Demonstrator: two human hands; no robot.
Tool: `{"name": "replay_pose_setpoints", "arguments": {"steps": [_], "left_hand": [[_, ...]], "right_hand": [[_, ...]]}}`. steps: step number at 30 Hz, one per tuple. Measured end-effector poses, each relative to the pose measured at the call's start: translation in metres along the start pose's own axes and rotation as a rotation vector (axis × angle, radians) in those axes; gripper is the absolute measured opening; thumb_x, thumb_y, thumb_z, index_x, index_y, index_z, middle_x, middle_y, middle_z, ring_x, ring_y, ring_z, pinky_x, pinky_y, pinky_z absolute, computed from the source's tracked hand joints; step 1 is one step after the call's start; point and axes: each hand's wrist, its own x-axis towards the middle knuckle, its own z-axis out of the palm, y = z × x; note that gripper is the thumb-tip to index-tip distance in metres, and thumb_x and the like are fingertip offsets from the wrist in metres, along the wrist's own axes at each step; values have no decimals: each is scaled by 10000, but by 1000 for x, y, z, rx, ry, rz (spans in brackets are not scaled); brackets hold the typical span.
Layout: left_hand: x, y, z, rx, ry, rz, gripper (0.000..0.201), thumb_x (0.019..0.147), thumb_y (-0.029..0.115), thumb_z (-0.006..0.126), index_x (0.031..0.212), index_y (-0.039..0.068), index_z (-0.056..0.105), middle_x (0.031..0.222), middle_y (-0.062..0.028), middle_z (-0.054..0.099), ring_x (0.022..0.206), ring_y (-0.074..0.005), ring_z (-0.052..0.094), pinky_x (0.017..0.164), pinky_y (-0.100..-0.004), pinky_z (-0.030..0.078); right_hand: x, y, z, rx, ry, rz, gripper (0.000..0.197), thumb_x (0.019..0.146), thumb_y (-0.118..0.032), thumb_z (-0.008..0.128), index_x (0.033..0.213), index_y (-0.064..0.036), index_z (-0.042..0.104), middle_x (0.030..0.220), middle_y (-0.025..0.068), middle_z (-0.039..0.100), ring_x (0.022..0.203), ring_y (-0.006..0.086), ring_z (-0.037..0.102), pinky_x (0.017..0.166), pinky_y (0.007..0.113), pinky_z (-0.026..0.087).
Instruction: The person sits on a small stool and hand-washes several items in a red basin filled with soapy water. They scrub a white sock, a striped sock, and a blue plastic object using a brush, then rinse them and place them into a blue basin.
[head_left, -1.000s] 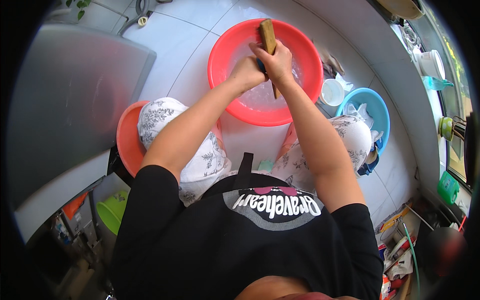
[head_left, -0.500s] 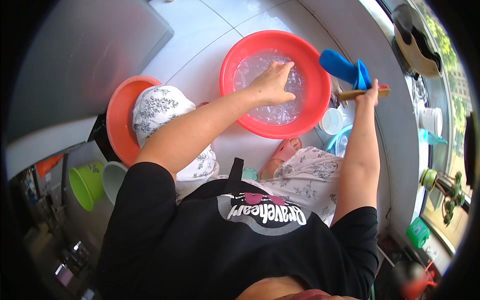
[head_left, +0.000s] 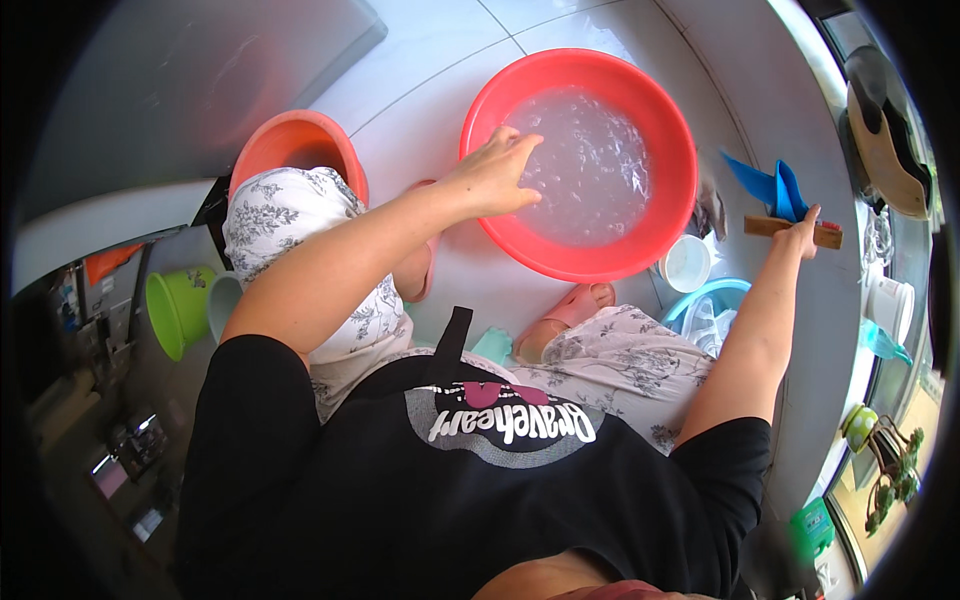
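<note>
My left hand (head_left: 500, 175) hovers over the left side of a round red basin (head_left: 676, 130), its fingers apart and nothing in them. Cloudy, bubbly water (head_left: 590, 165) fills the basin's bottom. Out to the right, beyond the basin, my right hand (head_left: 800, 236) grips a blue slipper (head_left: 788, 190) together with a wooden-backed brush (head_left: 766, 226). The slipper's strap points up and its sole tilts away. My palm and some fingers are hidden behind the brush.
Right of the basin stand a white tub (head_left: 687, 263) and a light-blue basin (head_left: 728, 293). An orange bucket (head_left: 345, 140) is beside my left knee, with a green bucket (head_left: 178, 310) farther left. Along the right runs a windowsill with a potted plant (head_left: 858, 428).
My right hand has moved right and nearer to me with the slipper and brush, which have turned. My left hand has shifted left, from over the water's middle toward the basin's rim.
</note>
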Motion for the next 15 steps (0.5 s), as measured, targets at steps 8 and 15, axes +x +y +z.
{"name": "replay_pose_setpoints", "arguments": {"steps": [8, 15], "left_hand": [[-3, -7, 11, 85, -40, 4, 694, 827, 281, 665, 1403, 59, 347, 1454, -242, 239, 1285, -390, 399, 1050, -420, 371], [-10, -4, 10, 43, -56, 3, 731, 835, 295, 651, 1399, -17, 306, 1449, -261, 233, 1298, -404, 381, 1058, -417, 359]], "right_hand": [[34, 72, 2, -1406, -666, -736, 788, 690, -533, 743, 1362, -244, 450, 1278, 58, 583, 1169, 283, 553, 950, 439, 437], [-44, 71, 11, -1725, -687, -873, 851, 720, -413, 751, 1437, -302, 305, 1346, 90, 517, 1213, 358, 486, 975, 482, 416]]}}
